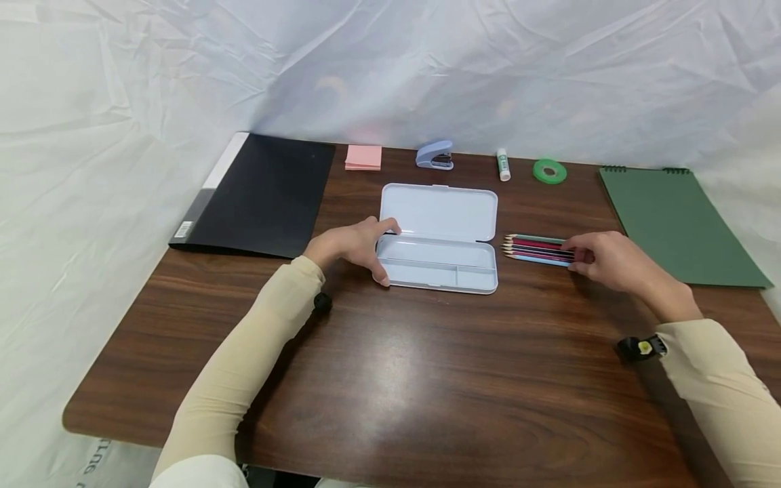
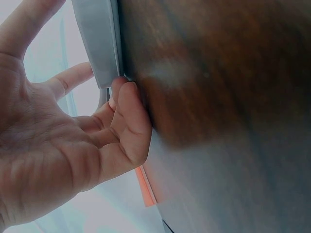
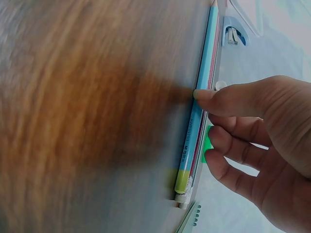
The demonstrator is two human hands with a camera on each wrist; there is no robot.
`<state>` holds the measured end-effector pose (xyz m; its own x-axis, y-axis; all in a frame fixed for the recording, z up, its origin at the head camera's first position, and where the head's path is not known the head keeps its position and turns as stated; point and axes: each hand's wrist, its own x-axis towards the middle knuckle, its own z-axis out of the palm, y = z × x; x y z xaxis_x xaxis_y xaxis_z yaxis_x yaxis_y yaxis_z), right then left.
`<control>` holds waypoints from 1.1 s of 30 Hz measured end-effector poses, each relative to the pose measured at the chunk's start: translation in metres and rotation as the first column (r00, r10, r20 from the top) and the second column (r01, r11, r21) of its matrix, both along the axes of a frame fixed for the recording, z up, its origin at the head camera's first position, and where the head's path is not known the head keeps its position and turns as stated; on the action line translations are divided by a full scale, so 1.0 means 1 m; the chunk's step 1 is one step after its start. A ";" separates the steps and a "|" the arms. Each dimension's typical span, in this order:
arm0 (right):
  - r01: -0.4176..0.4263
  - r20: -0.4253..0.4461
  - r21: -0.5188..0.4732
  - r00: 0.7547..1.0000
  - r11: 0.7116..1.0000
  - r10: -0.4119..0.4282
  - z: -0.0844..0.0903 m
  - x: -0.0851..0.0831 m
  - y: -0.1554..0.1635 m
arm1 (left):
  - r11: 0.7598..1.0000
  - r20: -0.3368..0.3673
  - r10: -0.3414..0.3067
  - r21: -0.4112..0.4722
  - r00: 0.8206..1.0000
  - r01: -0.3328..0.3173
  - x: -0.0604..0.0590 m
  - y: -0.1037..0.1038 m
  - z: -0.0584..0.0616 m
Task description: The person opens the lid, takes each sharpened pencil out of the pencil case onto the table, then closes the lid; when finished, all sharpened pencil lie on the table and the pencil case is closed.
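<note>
An open pale blue pencil case (image 1: 439, 237) lies in the middle of the brown table (image 1: 390, 379), lid folded back. My left hand (image 1: 369, 249) holds the tray's left end, thumb at the near corner and fingers at the hinge side. The left wrist view shows that thumb (image 2: 127, 97) against the case corner (image 2: 97, 43). Just right of the case lies a row of coloured pencils (image 1: 537, 249), points toward it. My right hand (image 1: 586, 257) pinches their blunt ends; in the right wrist view the thumb (image 3: 218, 94) presses the light blue pencil (image 3: 201, 111).
Along the back edge are pink sticky notes (image 1: 363, 157), a blue stapler (image 1: 435, 154), a glue stick (image 1: 503, 165) and a green tape roll (image 1: 549, 171). A black folder (image 1: 262, 193) lies at the left, a green spiral notebook (image 1: 677, 224) at the right.
</note>
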<state>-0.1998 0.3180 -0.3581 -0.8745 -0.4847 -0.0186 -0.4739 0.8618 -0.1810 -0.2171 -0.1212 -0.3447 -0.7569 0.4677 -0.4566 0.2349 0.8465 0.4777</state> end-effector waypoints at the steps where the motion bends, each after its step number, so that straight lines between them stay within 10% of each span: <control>1: -0.002 -0.006 -0.005 1.000 1.000 0.002 0.000 0.000 0.000 | 1.000 0.001 0.000 -0.001 1.000 0.000 0.000 0.000 0.000; 15: -0.010 -0.015 -0.187 1.000 0.982 0.007 0.012 -0.002 -0.031 | 1.000 -0.004 0.004 -0.006 1.000 -0.004 -0.002 0.002 -0.002; 33: -0.242 0.194 -0.322 0.929 0.915 0.314 0.012 -0.014 -0.141 | 1.000 -0.002 0.010 -0.004 1.000 -0.010 -0.001 0.001 -0.003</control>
